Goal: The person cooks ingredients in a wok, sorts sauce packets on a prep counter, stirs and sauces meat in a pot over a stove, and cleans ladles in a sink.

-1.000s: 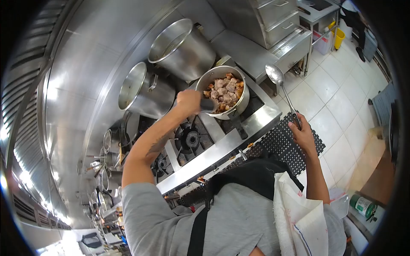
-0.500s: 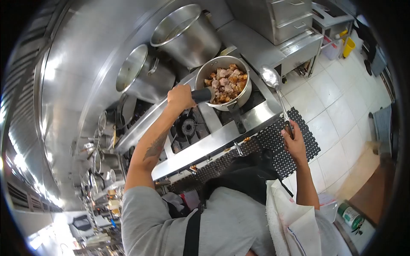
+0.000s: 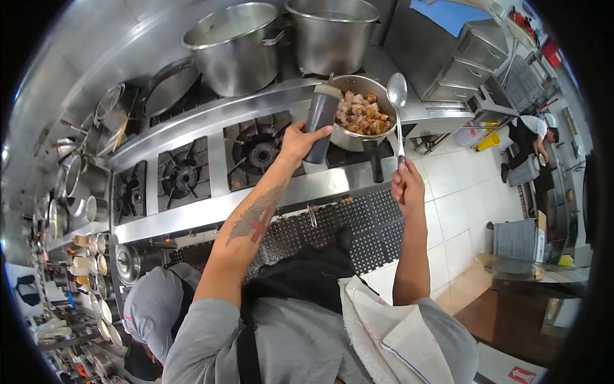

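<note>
Holding the dark bottle (image 3: 323,115) just left of the pot (image 3: 350,141), your left hand (image 3: 306,139) has its fingers wrapped round it; your right hand (image 3: 407,184) grips the spoon (image 3: 397,91), its bowl by the right rim. Swinging either inward could knock the jutting pot handle (image 3: 373,160) and jolt the meat (image 3: 364,118) inside.

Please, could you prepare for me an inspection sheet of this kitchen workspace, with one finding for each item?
Surface: metal stove, bare burners left of the pot.
Job's things: pot with browned meat pieces on the stove; dark bottle, slightly tilted, cap end up; metal spoon, bowl end up.
Clutter: tall left pot, tall right pot and dark pan behind the burners.
Grips: left grip around the bottle; right grip on the spoon's handle.
Cables: nothing seen.
Surroundings: perforated mat, tiled floor, yellow bucket; person at right, another in grey cap at left.
</note>
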`<state>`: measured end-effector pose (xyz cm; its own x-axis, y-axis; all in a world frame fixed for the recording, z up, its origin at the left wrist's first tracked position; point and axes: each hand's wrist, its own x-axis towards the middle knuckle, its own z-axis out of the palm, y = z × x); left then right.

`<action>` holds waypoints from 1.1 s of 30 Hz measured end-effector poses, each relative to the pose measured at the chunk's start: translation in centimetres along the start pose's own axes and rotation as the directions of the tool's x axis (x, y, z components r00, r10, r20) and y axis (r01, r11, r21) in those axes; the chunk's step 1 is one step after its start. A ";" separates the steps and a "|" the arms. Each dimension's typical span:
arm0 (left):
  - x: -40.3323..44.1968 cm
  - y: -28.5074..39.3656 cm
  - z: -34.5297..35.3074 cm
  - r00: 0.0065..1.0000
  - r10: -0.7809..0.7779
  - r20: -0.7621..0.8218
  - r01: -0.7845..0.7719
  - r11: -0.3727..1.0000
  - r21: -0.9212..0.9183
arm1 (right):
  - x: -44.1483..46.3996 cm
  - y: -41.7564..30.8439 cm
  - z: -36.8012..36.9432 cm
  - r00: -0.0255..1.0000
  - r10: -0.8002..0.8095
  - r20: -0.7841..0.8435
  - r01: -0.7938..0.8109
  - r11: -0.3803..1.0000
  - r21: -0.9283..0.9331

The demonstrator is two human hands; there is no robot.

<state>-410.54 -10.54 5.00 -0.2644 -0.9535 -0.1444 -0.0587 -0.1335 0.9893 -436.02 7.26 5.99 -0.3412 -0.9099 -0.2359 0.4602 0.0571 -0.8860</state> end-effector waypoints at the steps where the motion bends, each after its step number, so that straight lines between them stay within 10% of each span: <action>1: -0.8 0.0 -1.3 0.999 0.026 0.022 -0.023 0.994 -0.103 | 1.4 1.4 0.4 1.000 -0.002 -0.008 0.002 1.000 -0.021; 7: -9.7 3.5 -15.6 0.964 0.266 -0.012 -0.265 0.955 -0.136 | 1.4 8.5 6.9 0.957 -0.100 -0.273 -0.050 0.868 -0.494; 9: -11.4 3.9 -21.2 0.957 0.288 -0.035 -0.290 0.955 -0.059 | -1.5 8.6 10.7 0.989 -0.005 -0.146 -0.036 0.961 -0.276; 15: -14.9 0.3 -40.1 0.843 0.283 -0.458 -0.216 0.957 0.195 | -3.9 16.2 23.3 0.988 0.136 0.078 -0.088 0.894 -0.440; 19: -20.0 -2.5 -52.8 0.639 0.263 -0.723 -0.011 0.943 0.334 | -4.5 25.4 28.8 0.845 0.322 0.427 -0.138 0.903 -0.406; 24: -30.5 -11.1 -70.6 0.338 0.233 -0.912 0.145 0.944 0.295 | -6.3 29.0 40.2 0.617 0.629 0.473 -0.271 0.734 -0.623; 33: -46.2 -10.1 -93.4 -0.235 0.283 -0.930 0.149 0.956 0.254 | -1.6 29.9 51.2 0.635 0.594 0.494 -0.074 0.683 -0.727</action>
<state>-307.85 9.69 3.65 0.9405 -0.0652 0.3335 -0.3397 -0.2010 0.9188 -379.72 -10.66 0.31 0.4615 -0.7465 -0.4793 -0.2566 0.4048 -0.8776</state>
